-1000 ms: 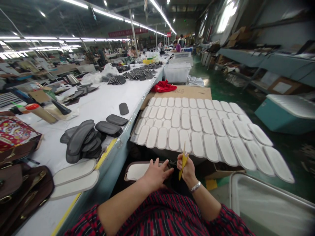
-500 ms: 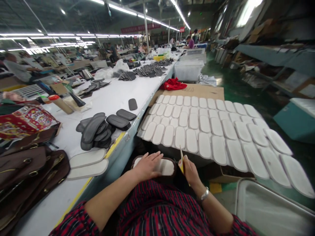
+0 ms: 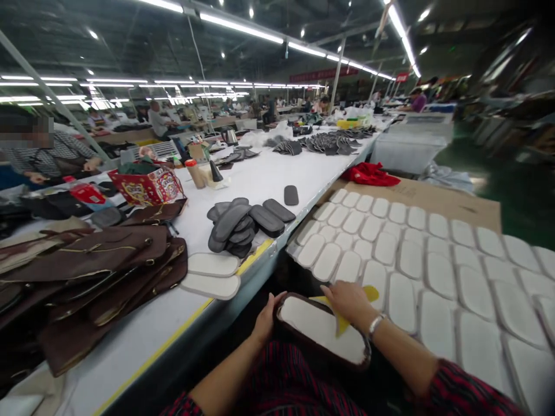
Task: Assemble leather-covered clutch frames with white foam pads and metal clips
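On my lap lies a dark brown oval piece (image 3: 321,329) with a white inner face, tilted a little. My left hand (image 3: 267,318) grips its left end, fingers behind the rim. Over its upper edge, my right hand (image 3: 349,303) is closed on a yellow tool (image 3: 343,325), whose pointed part lies over the white face and whose rounded end sticks out to the right. To the right, rows of white oval pads (image 3: 410,257) cover a board. Two more white pads (image 3: 212,283) rest at the table edge, near a pile of dark grey oval pads (image 3: 232,222).
The long white table (image 3: 260,176) runs along the left. Brown leather bags (image 3: 108,266) and a red patterned box (image 3: 150,184) stand on it. A red cloth (image 3: 372,173) lies behind the board. A person (image 3: 52,147) works at the far left.
The view has swung left. My left hand has moved from lying on the white face to the piece's left end. My right hand has brought the yellow tool over the piece.
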Demonstrator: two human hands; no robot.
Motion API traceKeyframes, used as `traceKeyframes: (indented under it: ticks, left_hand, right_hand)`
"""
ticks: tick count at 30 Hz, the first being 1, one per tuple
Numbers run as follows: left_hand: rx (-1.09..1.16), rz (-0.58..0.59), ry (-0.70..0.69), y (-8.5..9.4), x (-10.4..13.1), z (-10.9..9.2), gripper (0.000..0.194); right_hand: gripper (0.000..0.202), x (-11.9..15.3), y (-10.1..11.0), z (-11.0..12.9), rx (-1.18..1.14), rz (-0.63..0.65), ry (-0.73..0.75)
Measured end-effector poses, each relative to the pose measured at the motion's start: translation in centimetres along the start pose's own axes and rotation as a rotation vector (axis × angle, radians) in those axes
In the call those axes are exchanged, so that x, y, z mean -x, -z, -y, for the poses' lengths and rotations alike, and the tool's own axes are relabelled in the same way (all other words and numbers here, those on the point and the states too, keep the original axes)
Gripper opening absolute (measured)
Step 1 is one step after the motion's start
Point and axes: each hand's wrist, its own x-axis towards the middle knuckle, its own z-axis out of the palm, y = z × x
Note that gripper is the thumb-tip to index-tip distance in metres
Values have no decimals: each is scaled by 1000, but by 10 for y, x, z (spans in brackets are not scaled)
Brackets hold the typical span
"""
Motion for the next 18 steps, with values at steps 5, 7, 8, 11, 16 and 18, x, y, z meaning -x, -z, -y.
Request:
traceKeyframes:
  ticks: [5, 7, 8, 11, 16, 18]
  left_hand:
    - [174, 88, -31, 6, -5, 2, 72]
    - [180, 165, -132, 13, -2, 1, 75]
    - [125, 208, -193, 16, 1, 0, 76]
    - [-135, 250, -320, 14, 9, -1, 100]
    - [-187, 149, -282, -1, 14, 2, 94]
    - [-167, 142, -263, -5, 13, 1, 90]
  right_hand:
    - [28, -28, -6, 14, 43, 91, 123]
    - [38, -15, -7, 12, 71, 131, 150]
    - [42, -5, -7, 10, 105, 148, 158]
    - [46, 26, -4, 4, 247, 159, 180]
    - [31, 65, 11, 1, 168, 106, 150]
    - [27, 83, 16, 8, 3, 95, 90]
